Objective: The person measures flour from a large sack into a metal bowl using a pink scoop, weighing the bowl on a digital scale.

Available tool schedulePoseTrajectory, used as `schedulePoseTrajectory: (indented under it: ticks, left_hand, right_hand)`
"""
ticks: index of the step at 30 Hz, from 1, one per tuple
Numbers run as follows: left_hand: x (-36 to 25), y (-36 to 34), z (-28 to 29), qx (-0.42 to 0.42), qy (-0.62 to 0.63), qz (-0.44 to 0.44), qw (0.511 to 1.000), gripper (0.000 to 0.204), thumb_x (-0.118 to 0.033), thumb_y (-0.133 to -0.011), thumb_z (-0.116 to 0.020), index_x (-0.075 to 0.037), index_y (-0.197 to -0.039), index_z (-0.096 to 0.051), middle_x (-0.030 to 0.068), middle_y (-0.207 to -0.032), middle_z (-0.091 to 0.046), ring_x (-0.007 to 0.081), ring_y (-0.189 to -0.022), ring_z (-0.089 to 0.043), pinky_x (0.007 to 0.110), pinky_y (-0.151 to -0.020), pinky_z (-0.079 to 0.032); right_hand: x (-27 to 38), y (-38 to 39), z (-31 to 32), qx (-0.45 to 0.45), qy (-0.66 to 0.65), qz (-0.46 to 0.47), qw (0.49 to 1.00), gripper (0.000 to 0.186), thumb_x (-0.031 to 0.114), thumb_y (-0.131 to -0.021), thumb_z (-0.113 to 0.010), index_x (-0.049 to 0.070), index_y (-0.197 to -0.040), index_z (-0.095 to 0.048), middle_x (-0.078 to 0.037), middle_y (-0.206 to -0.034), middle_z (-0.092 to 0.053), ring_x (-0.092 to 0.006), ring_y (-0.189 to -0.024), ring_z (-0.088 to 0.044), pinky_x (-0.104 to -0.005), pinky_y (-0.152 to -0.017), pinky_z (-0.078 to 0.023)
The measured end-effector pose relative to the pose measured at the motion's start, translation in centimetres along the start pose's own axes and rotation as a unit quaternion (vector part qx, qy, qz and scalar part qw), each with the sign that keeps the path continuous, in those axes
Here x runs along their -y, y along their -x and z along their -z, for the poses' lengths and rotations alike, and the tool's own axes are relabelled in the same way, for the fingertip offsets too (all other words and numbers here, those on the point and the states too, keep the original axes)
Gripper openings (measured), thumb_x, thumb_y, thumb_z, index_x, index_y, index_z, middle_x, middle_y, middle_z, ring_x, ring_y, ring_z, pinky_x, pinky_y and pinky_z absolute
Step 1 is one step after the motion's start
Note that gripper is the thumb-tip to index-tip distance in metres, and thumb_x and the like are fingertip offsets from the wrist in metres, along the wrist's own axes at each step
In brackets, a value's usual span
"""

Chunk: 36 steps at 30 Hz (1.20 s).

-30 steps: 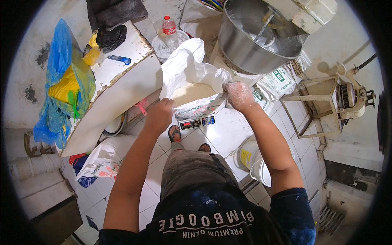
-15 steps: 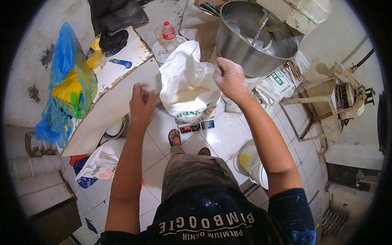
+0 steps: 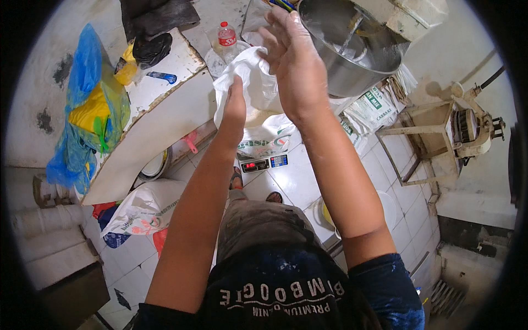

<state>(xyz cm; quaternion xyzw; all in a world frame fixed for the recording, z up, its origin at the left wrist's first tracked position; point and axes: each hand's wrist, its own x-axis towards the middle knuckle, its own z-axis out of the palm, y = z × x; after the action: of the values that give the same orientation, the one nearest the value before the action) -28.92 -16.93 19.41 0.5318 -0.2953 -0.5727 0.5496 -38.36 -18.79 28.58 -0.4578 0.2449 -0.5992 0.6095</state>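
Observation:
A white plastic bag (image 3: pixel 254 96) stands on a digital scale (image 3: pixel 264 163) on the tiled floor, its mouth bunched upward. My left hand (image 3: pixel 235 104) is held flat, fingers straight, with its edge against the bag's left side. My right hand (image 3: pixel 294 55), dusted white, is raised above the bag's top right with fingers apart, in front of a large steel mixing bowl (image 3: pixel 352 52). Neither hand grips anything that I can see. My feet show just below the scale.
A white slab table (image 3: pixel 165 110) on the left carries blue and yellow plastic bags (image 3: pixel 88 110), a dark bag and a small blue tool. A capped bottle (image 3: pixel 226 36) stands behind the bag. Printed sacks (image 3: pixel 379 104), a wooden stand with a motor (image 3: pixel 440 132), a white bucket (image 3: pixel 388 203) and a floor sack (image 3: pixel 143 203) surround me.
Both hands have let go of the bag's mouth and risen. The right hand went up toward the steel bowl and its fingers spread. The left hand now lies flat against the bag.

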Motion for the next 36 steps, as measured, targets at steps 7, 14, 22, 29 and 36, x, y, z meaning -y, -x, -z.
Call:
schedulePoseTrajectory:
  ticks: [7,14,22,29,36]
  left_hand:
    - [-5.1,1.9,0.8,0.135,0.071,-0.089,0.984,0.056,-0.046,-0.090,-0.033,-0.002,-0.124,-0.039,0.0144,-0.125,-0.044,0.0233,-0.117,-0.040,0.040,-0.096,-0.031]
    - [-3.7,-0.3,14.4,-0.075,-0.195,0.020,0.978,0.056,-0.048,-0.083,-0.048,-0.007,-0.122,-0.046,0.0090,-0.120,-0.049,0.0177,-0.107,-0.045,0.032,-0.092,-0.031]
    - [4.6,-8.3,14.9,-0.068,-0.331,0.045,0.940,0.067,-0.049,-0.075,-0.059,-0.001,-0.120,-0.045,0.0161,-0.117,-0.051,0.0289,-0.105,-0.050,0.038,-0.087,-0.040]
    - [6.6,-14.7,13.4,0.075,-0.352,0.057,0.931,0.076,-0.037,-0.070,-0.067,-0.001,-0.128,-0.034,0.0216,-0.122,-0.046,0.0305,-0.114,-0.045,0.035,-0.094,-0.035]
    - [6.1,-16.7,11.7,0.197,-0.403,0.012,0.894,0.068,0.002,-0.069,-0.038,-0.014,-0.135,-0.029,0.0186,-0.131,-0.039,0.0306,-0.121,-0.037,0.031,-0.099,-0.029]
  right_hand:
    - [-9.3,2.2,11.7,-0.011,0.679,0.103,0.727,0.053,0.030,-0.081,-0.054,0.005,-0.125,-0.039,-0.020,-0.120,-0.046,-0.0358,-0.116,-0.036,-0.0412,-0.099,-0.027]
    - [-7.1,7.1,25.1,-0.021,0.691,-0.094,0.716,0.081,0.021,-0.064,-0.071,0.005,-0.131,-0.028,-0.021,-0.123,-0.042,-0.0361,-0.117,-0.036,-0.0414,-0.101,-0.025]
    - [-11.9,8.8,23.5,0.029,0.596,-0.176,0.783,0.120,0.034,-0.044,-0.084,0.003,-0.135,-0.013,-0.021,-0.133,-0.032,-0.0365,-0.123,-0.028,-0.0410,-0.103,-0.021]
    - [-16.4,5.1,19.0,0.041,0.547,-0.229,0.804,0.108,0.030,-0.043,-0.083,0.003,-0.130,-0.025,-0.020,-0.126,-0.038,-0.0389,-0.120,-0.030,-0.0426,-0.104,-0.019]
    - [-19.2,2.7,15.9,0.103,0.554,-0.209,0.800,0.077,0.021,-0.056,-0.076,0.009,-0.124,-0.042,-0.018,-0.135,-0.026,-0.0348,-0.124,-0.026,-0.0413,-0.102,-0.026]
